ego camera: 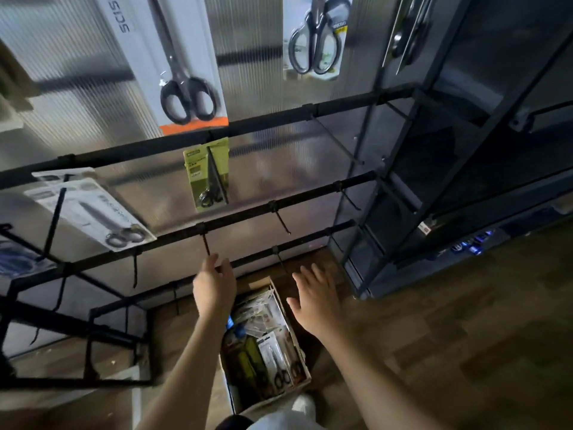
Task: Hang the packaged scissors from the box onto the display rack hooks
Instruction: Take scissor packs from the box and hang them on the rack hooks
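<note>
A cardboard box [302, 364] stands on the floor below the rack, filled with several packaged scissors [273, 358]. My left hand [214, 287] is raised above the box with fingers spread, its fingertips close to a bare black hook [206, 245]. My right hand [316, 301] hovers open over the box's right edge and holds nothing. On the black display rack [279, 117] hang a white-carded pair with black handles [183, 66], a grey-handled pair [314, 38], a small green-carded pair [209, 173] and a white pack at the left [93, 212].
Several bare hooks [282, 221] stick out from the lower bars. A dark metal shelving unit [449, 169] stands to the right. A low black frame [90, 346] sits at the left. The floor is wood [465, 336]. Blue-handled packaging [15, 262] shows at the far left.
</note>
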{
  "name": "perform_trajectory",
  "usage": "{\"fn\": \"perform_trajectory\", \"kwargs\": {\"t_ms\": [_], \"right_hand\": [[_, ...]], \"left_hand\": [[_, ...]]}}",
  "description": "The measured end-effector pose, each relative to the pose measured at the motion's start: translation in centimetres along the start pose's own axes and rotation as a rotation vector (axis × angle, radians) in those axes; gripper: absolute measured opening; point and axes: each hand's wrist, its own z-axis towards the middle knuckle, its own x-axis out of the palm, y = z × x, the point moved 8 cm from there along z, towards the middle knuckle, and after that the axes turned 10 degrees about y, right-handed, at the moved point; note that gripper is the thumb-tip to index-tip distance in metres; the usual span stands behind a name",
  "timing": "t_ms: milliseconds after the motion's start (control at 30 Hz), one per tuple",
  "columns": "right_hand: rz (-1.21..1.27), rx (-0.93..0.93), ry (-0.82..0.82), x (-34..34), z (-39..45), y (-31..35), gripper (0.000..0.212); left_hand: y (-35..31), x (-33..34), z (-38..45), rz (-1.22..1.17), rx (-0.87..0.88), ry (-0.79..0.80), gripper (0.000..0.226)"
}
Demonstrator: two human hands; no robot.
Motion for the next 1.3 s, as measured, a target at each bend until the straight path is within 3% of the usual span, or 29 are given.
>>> {"fn": "perform_trajectory", "kwargs": {"t_ms": [100, 167, 433, 767, 967, 1133, 1300], "right_hand": [[0.009, -0.017, 0.096, 3.5, -0.3, 0.6, 0.059], [0.024, -0.027, 0.130, 6.1, -0.7, 0.8, 0.056], [0.080, 0.032, 0.273, 16.8, -2.3, 0.2, 0.057], [-0.066, 0.118, 0.391, 27.4, -1.6, -2.1, 0.054], [-0.055, 0.037, 0.410, 35.5, 1.1, 0.0, 0.051], [-0.108, -0.025, 0.423, 41.4, 5.6, -0.3, 0.051], [-0.088, 0.011, 0.384, 46.3, 13.7, -1.6, 0.055]], "left_hand": [[4.0, 4.6, -2.8, 0.223, 0.063, 0.182, 0.031], [7.2, 6.9, -4.5, 0.389, 0.037, 0.310, 0.047], [16.9, 9.7, -8.1, 0.720, -0.029, 0.582, 0.061], [24.5, 15.6, -6.4, 0.697, -0.016, 0.726, 0.060], [32.4, 19.9, -5.1, 0.738, -0.030, 0.797, 0.053], [38.9, 24.3, -1.7, 0.658, -0.135, 0.803, 0.044], [43.2, 29.9, 2.8, 0.596, -0.152, 0.772, 0.050]]}}
